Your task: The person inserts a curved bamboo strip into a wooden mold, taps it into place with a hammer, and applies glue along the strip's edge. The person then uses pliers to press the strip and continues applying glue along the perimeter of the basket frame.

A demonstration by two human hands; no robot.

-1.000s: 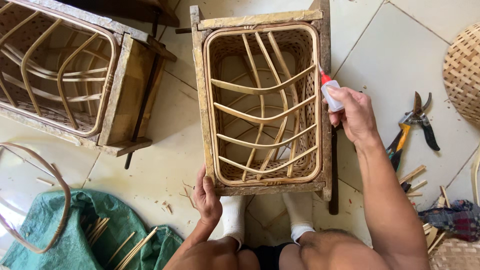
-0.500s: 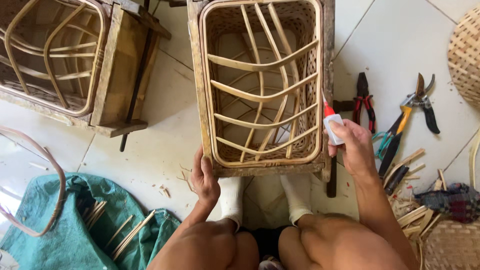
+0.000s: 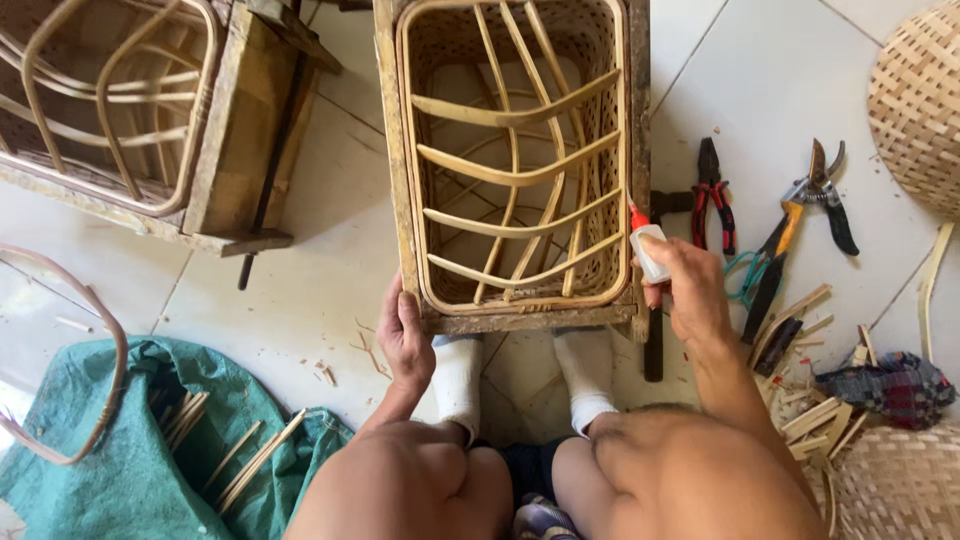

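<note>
A rattan basket in a wooden frame (image 3: 512, 165) stands on the tiled floor between my white-socked feet. My left hand (image 3: 405, 340) grips the frame's near left corner. My right hand (image 3: 685, 285) holds a small white glue bottle with a red nozzle (image 3: 646, 247) against the frame's right edge, nozzle pointing up and left toward the rim. Curved cane strips cross the basket's opening.
A second framed basket (image 3: 120, 110) lies at upper left. Red-handled pliers (image 3: 712, 195), shears (image 3: 805, 215) and cane offcuts (image 3: 810, 415) lie to the right, with woven baskets (image 3: 920, 100) beyond. A green tarp with cane strips (image 3: 130, 440) is at lower left, beside a cane hoop (image 3: 95, 350).
My right hand with the glue bottle has slid down the frame's right edge toward me. The view has shifted, bringing the pliers into sight. My left hand stays on the corner.
</note>
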